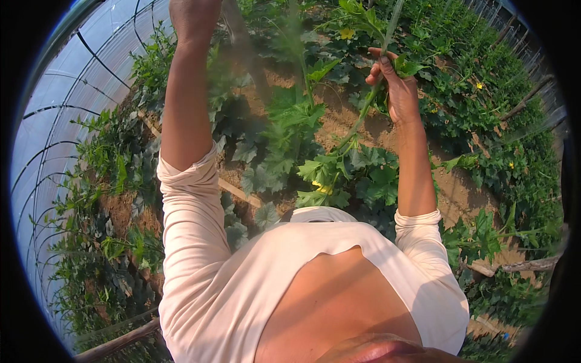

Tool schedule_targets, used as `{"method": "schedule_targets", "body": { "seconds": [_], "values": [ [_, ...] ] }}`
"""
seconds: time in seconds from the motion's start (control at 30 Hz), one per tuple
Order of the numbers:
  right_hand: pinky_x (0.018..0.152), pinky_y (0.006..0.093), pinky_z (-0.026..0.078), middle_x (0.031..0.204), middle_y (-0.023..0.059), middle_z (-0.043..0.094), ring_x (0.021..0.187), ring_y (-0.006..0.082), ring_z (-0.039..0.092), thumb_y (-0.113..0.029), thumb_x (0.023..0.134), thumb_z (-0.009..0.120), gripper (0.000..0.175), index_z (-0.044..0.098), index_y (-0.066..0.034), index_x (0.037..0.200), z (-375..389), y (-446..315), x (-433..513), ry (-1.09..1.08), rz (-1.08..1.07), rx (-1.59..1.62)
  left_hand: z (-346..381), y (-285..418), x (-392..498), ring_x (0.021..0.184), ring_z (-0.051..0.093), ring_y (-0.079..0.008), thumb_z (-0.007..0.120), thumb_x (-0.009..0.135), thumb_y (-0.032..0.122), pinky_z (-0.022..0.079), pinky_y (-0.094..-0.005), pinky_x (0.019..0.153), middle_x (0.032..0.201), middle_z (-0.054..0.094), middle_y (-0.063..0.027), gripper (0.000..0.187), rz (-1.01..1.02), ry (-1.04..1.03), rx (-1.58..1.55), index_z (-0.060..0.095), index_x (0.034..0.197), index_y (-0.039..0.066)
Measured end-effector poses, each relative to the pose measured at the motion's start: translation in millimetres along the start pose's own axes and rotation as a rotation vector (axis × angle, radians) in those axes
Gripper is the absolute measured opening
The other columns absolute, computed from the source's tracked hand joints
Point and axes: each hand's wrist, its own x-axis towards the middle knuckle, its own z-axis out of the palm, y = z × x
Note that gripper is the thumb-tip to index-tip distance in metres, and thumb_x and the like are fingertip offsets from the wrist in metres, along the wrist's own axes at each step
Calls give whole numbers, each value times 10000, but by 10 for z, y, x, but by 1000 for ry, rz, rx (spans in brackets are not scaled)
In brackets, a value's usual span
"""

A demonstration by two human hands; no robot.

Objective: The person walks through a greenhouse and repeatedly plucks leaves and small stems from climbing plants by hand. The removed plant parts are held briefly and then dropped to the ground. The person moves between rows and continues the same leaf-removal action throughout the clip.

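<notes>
On the right, my right hand (pixel 399 90) grips a green vine stem (pixel 363 113) between thumb and fingers. A pale translucent strip (pixel 393 27) runs up from the same grip. Below the hand, the stem leads down to lobed leaves and a yellow flower (pixel 322 187). My left hand (pixel 195 18) is raised at the top left and cut off by the frame edge, so its fingers are hidden. A blurred wooden pole (pixel 243 41) stands beside it.
Leafy vines (pixel 458 90) with yellow flowers cover much of the brown soil (pixel 336 109). A clear plastic tunnel wall (pixel 59 100) with dark hoops curves along the left. Wooden poles (pixel 522 265) lean at the right, and another pole (pixel 118 340) lies lower left.
</notes>
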Motion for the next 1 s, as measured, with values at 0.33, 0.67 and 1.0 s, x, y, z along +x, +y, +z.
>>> {"method": "schedule_targets", "body": {
  "seconds": [0.33,0.67,1.0],
  "values": [
    [987,336,524,1321,105,594,1206,206,608,-100,1019,663,365,530,10,1341,103,459,-903,521,-537,-495,-181,-1992,-2446,935,698,-378,683,958,440,518,-447,827,1024,738,-168,397,-513,-502,203,717,1097,70],
    [1060,420,516,1543,161,466,1404,274,517,-97,1040,580,527,410,18,1525,595,2390,-990,73,839,-101,111,-1676,-3549,767,642,-105,653,1031,176,523,-295,694,924,727,-29,173,-867,-733,-208,695,1074,14],
    [855,365,530,1380,53,577,1151,195,642,-126,1046,582,425,457,-113,1452,789,2824,-667,275,692,244,1024,-979,-2460,904,706,-319,675,982,138,562,-424,792,1118,705,-121,176,-6,-308,88,711,1131,53]
  ]
}}
